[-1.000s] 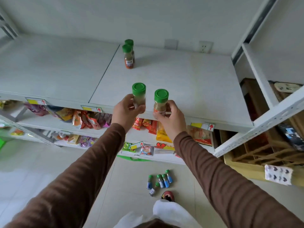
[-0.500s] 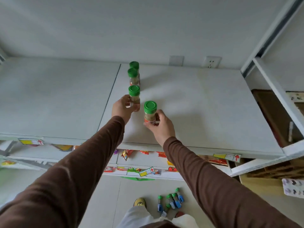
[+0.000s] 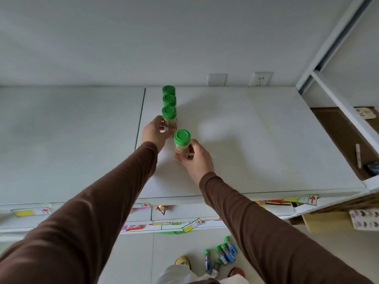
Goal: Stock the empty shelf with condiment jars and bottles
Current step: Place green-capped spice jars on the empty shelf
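Two green-capped spice jars (image 3: 169, 97) stand in a row at the back of the white top shelf (image 3: 256, 144), close to the seam between the boards. My left hand (image 3: 154, 132) grips a third green-capped jar (image 3: 169, 117) right behind them in the same line, resting on the shelf. My right hand (image 3: 195, 158) holds a fourth jar (image 3: 182, 142) by its lower part, a little nearer and to the right of the row, at or just above the shelf surface.
Several small blue bottles with green caps (image 3: 222, 255) lie on the floor by my feet. Lower shelves (image 3: 176, 214) hold snack packets and price tags. A second white rack (image 3: 346, 103) adjoins on the right. Wall sockets (image 3: 261, 78) sit behind the shelf.
Both hands moved forward over the shelf with their jars. The left jar came up against the two standing jars; the right jar followed just behind it.
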Demonstrator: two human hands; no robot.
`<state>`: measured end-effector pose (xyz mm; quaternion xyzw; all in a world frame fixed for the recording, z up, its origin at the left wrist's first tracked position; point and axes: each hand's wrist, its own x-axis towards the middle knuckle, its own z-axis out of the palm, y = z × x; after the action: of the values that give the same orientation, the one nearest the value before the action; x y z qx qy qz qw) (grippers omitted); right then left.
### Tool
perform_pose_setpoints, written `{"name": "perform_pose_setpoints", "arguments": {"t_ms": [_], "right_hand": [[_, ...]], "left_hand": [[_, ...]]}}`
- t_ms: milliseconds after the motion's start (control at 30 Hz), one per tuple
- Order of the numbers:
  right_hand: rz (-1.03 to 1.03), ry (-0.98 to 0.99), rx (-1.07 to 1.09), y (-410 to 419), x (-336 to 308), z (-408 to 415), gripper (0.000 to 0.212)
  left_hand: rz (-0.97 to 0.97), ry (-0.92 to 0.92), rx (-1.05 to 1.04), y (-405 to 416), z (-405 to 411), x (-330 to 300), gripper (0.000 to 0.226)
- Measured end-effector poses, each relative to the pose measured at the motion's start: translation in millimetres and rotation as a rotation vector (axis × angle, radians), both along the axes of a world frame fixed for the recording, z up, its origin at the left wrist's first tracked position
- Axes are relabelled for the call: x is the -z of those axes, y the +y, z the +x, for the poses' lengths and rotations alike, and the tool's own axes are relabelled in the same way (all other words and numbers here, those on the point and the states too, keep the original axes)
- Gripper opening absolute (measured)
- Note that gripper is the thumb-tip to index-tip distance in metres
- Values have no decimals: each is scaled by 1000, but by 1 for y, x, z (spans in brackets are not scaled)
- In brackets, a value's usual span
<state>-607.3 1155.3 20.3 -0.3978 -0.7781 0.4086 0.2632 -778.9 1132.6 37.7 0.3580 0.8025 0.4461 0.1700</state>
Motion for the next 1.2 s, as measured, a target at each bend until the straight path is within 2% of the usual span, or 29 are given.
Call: {"name": "perform_pose_setpoints", "arguments": {"t_ms": [500, 800, 1200], "right_hand": [[50, -25, 36, 8, 13, -51, 46], [104, -19, 114, 10, 22, -66, 41], [75, -81, 167, 10, 14, -71, 53]], "left_hand": [[49, -71, 60, -15, -25, 8, 42], [59, -16, 60, -39, -31, 9, 36], [38, -18, 82, -48, -24, 7, 34]]}}
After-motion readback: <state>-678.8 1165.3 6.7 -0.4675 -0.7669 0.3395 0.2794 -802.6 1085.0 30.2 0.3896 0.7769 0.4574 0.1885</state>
